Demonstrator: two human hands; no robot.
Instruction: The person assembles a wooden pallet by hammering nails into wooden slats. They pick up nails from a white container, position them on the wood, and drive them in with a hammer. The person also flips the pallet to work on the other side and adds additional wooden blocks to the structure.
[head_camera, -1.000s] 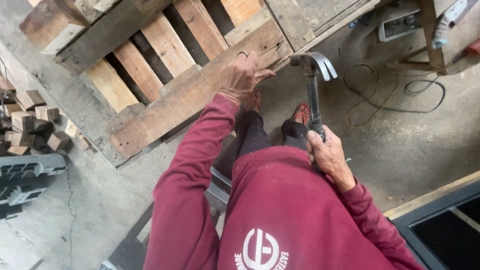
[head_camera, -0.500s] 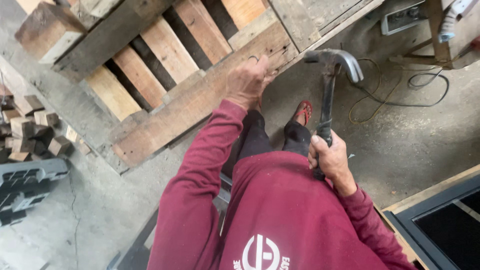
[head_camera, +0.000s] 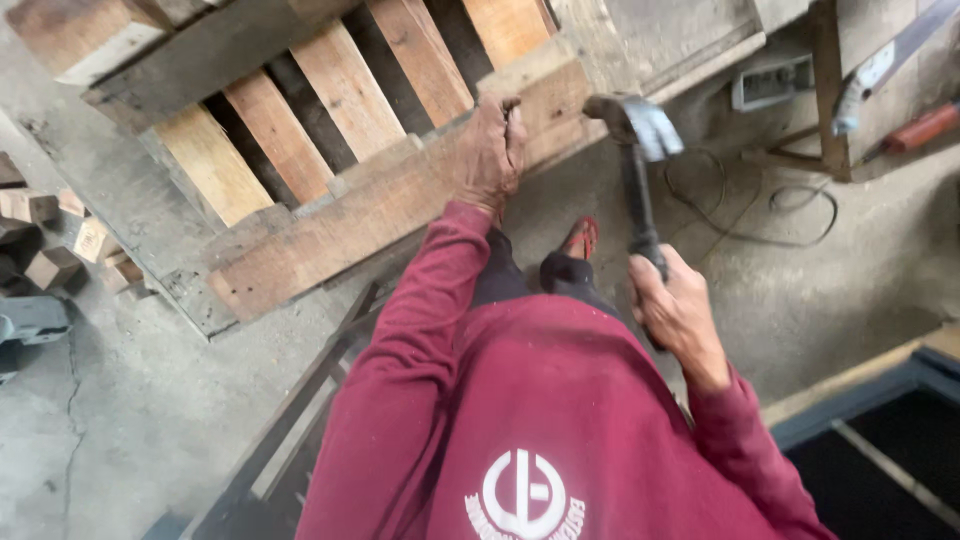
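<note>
Left hand clamped on the near edge board of the wooden pallet, fingers curled over the edge, maybe pinching something small there, can't tell. Right hand wrapped tight round the handle of one claw hammer, head up just beside the pallet's corner, not touching wood. Five top slats visible, dark gaps between. Plenty of open concrete floor left of the pallet edge, apart from a handful of wood blocks. Right side tighter: black cable looped on the floor, one red shoe just below the edge board.
</note>
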